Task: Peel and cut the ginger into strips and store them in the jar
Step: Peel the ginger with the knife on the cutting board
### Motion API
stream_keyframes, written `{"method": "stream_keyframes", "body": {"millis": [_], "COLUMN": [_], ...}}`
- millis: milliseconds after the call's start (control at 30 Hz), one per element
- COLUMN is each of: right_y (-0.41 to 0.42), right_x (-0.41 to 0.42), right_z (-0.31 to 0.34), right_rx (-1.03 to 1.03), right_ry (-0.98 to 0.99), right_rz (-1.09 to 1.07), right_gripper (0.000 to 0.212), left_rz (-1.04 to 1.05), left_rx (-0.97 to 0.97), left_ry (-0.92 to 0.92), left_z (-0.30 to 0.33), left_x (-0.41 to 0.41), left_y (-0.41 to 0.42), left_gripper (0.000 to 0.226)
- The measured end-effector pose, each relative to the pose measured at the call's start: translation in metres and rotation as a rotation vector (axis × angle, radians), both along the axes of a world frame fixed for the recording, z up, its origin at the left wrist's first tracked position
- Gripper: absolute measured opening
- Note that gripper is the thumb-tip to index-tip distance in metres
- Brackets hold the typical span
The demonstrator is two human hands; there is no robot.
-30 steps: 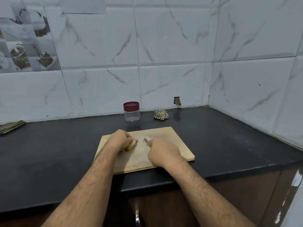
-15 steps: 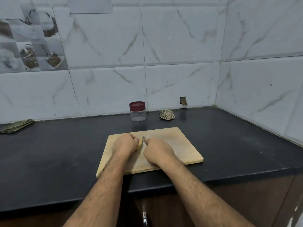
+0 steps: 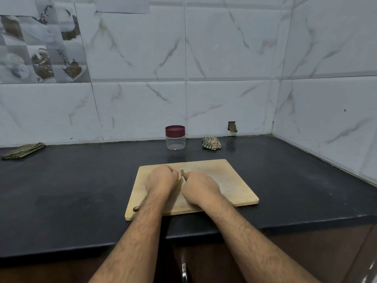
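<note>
Left hand: the left hand (image 3: 162, 179) lay curled over the ginger (image 3: 179, 176), pinning it to the cutting board (image 3: 234, 186); only a pale sliver showed past its knuckles
Right hand: the right hand (image 3: 199, 187) was wrapped round a knife (image 3: 183, 173), of which just a short dark length showed above the fist, right against the ginger
Ginger: it sat on the board between the two hands, mostly hidden; whether it was peeled could not be told
Jar: the jar (image 3: 175, 137) stood on the worktop (image 3: 61, 190) well beyond the hands, by the wall, its maroon lid on, and it looked empty
Progress: judged early to middle; no strips lay on the board beside either hand and nothing had been stored, so most of the cutting, the opening of the jar and the filling seemed left
Change: a second earlier the hands were a little apart, with more of the ginger showing at the left hand's fingertips; by now the right hand had closed in until the knife met the ginger
Other things: a crumpled cloth (image 3: 211, 143) lay beyond the right hand near the wall
</note>
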State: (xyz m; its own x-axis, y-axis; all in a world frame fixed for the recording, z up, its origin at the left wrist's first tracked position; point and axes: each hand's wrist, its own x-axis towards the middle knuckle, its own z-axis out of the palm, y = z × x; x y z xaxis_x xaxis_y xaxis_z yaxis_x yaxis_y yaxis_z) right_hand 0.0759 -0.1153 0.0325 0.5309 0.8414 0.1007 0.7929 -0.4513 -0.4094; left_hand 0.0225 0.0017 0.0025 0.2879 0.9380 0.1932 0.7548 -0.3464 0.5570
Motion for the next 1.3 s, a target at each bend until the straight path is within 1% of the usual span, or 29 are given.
{"method": "stream_keyframes", "body": {"millis": [67,200,367,567,900,1067,1200,1300], "right_y": [-0.001,-0.003,-0.002,-0.001,0.008,0.012,0.005,-0.006], "right_x": [0.000,-0.001,-0.001,-0.001,0.002,0.000,0.003,0.003], "right_z": [0.000,-0.002,-0.003,-0.004,-0.004,0.001,0.002,0.001], "right_rx": [0.000,0.004,0.009,0.007,-0.008,-0.058,-0.082,-0.097], "right_ry": [0.003,-0.001,0.001,-0.008,-0.021,-0.025,-0.013,-0.022], "right_rz": [0.005,0.004,0.006,0.009,0.014,0.022,0.044,0.056], "right_gripper": [0.043,0.042,0.050,0.053,0.034,0.032,0.012,0.016], "left_rz": [0.006,0.008,0.004,0.007,-0.006,0.001,0.016,0.008], "left_rx": [0.003,0.009,0.005,0.005,-0.009,0.017,0.024,0.013], "left_ry": [-0.004,0.001,0.002,-0.005,-0.019,-0.018,-0.009,-0.012], "left_z": [0.000,0.000,0.000,0.000,0.000,-0.001,-0.002,-0.003], "left_x": [0.000,0.000,-0.001,-0.001,-0.002,-0.002,0.000,-0.001], "left_y": [0.000,0.000,-0.001,0.000,0.002,0.001,0.001,0.003], "left_gripper": [0.028,0.029,0.029,0.027,0.028,0.027,0.027,0.027]}}
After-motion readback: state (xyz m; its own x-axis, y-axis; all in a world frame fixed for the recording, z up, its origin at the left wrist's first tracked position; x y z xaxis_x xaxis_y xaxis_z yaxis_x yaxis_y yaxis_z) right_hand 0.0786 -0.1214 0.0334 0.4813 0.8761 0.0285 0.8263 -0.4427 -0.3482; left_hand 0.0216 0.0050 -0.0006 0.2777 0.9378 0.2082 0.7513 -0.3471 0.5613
